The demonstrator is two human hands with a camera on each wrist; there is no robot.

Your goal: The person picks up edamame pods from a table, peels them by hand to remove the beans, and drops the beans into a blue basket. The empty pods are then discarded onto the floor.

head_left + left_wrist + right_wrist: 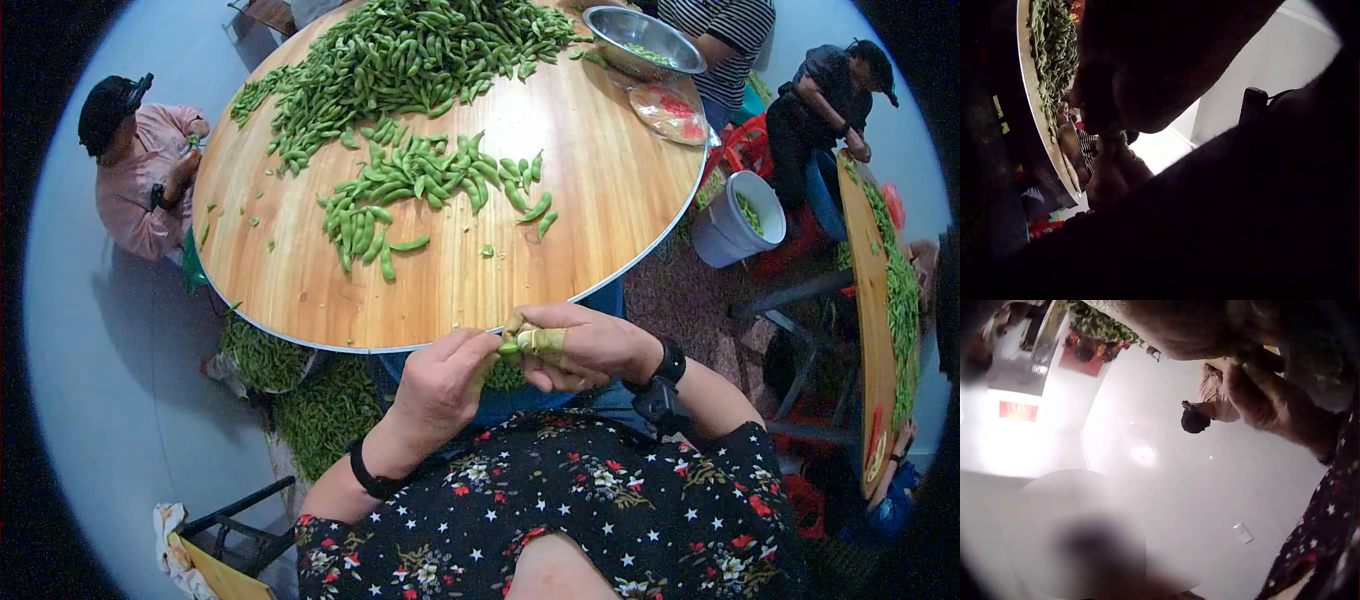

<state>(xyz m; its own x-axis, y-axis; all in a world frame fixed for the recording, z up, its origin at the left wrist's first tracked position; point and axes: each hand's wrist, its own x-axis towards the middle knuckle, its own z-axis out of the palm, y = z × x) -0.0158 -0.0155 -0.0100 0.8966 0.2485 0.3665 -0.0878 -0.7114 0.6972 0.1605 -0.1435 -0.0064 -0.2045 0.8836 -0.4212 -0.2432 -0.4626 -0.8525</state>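
At the near rim of the round table both hands meet at a green edamame pod (509,349). My left hand (445,385) pinches its left end between thumb and fingertips. My right hand (590,345) grips the pod from the other side, with yellowish wrapping (545,342) round one digit. Fingers hide much of the pod. In the right wrist view the left hand (1260,400) comes in close beneath the right; the left wrist view is mostly dark. Ahead on the wood lies a loose group of edamame pods (410,180).
A big heap of pods (400,60) covers the far side of the table (590,230). A metal bowl (645,40) and a plastic bag (668,110) sit at the back right. A white bucket (735,225) stands right. Blue tub (520,400) below my hands. Other people work around.
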